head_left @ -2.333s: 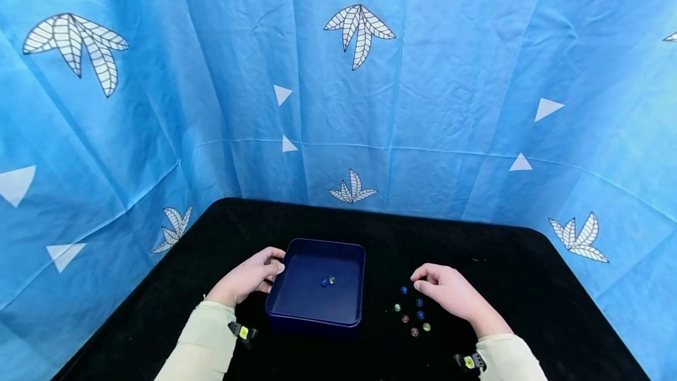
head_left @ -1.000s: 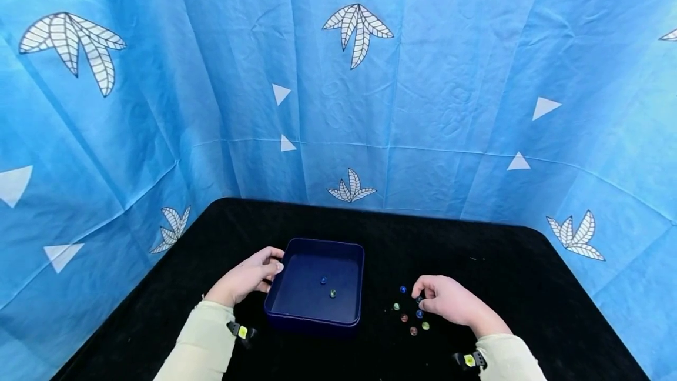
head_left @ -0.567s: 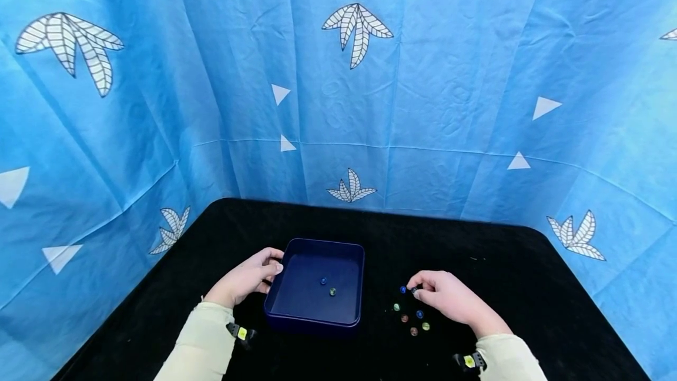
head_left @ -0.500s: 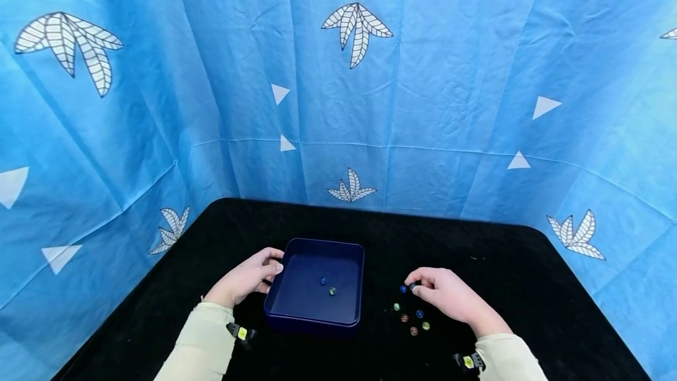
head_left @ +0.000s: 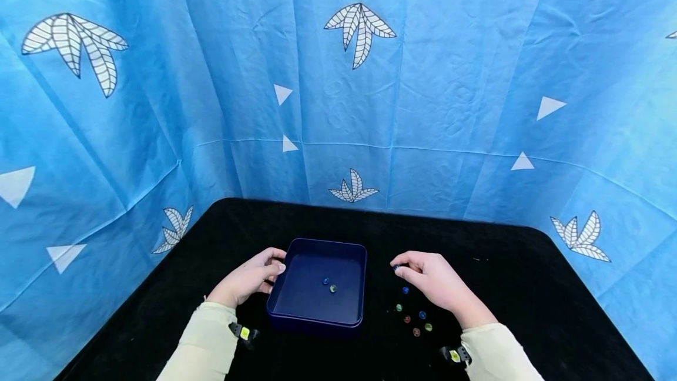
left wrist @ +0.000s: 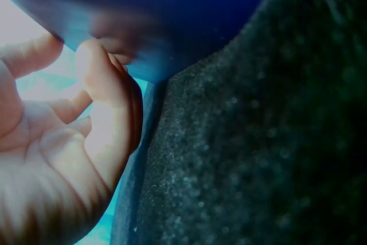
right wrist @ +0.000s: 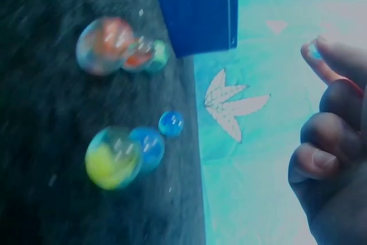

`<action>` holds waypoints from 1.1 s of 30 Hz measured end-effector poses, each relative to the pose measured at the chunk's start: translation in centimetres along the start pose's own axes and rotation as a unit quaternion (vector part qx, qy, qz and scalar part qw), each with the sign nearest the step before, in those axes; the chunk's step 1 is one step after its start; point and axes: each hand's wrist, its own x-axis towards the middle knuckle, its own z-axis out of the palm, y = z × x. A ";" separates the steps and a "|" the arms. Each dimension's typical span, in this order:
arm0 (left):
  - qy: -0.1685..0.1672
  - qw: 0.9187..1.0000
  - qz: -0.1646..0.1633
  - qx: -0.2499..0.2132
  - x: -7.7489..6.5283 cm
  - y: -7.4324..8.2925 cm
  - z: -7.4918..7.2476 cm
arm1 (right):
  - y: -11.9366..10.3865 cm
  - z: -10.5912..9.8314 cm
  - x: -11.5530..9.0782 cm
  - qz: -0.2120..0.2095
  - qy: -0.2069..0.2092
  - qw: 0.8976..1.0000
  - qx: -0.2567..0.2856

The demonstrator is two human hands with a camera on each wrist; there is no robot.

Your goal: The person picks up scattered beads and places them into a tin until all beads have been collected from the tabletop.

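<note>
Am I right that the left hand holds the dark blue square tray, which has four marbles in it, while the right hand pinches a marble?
Not quite. The dark blue square tray holds two glass marbles, not four, as the head view shows. The rest stands: the left hand holds the tray's left edge, and the right hand pinches a small blue marble at its fingertips.

head: I look down from above the near table [head_left: 508, 275] edge | wrists: close, low, probably blurred | shared: tray [head_left: 317, 317] [left wrist: 172, 21] [right wrist: 200, 10]

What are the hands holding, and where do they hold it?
The right hand pinches a marble at its fingertips. The left hand grips the blue tray's left rim.
</note>
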 end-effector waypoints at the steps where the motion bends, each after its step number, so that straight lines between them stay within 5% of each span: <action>1: 0.000 1.000 0.000 0.000 0.0 0.0 0.0 | -0.2 0.0 0.2 -0.001 0.005 1.000 0.001; 10: 0.000 1.000 0.003 0.000 0.0 0.0 0.0 | -2.6 0.3 2.3 -0.034 0.045 0.998 -0.001; 23: 0.002 1.000 -0.003 -0.004 0.1 -0.3 0.0 | -6.9 1.2 6.0 -0.069 0.041 0.997 0.008; 33: 0.000 1.000 -0.008 -0.004 0.2 -0.3 -0.1 | -8.2 1.8 7.2 -0.066 0.030 0.997 0.020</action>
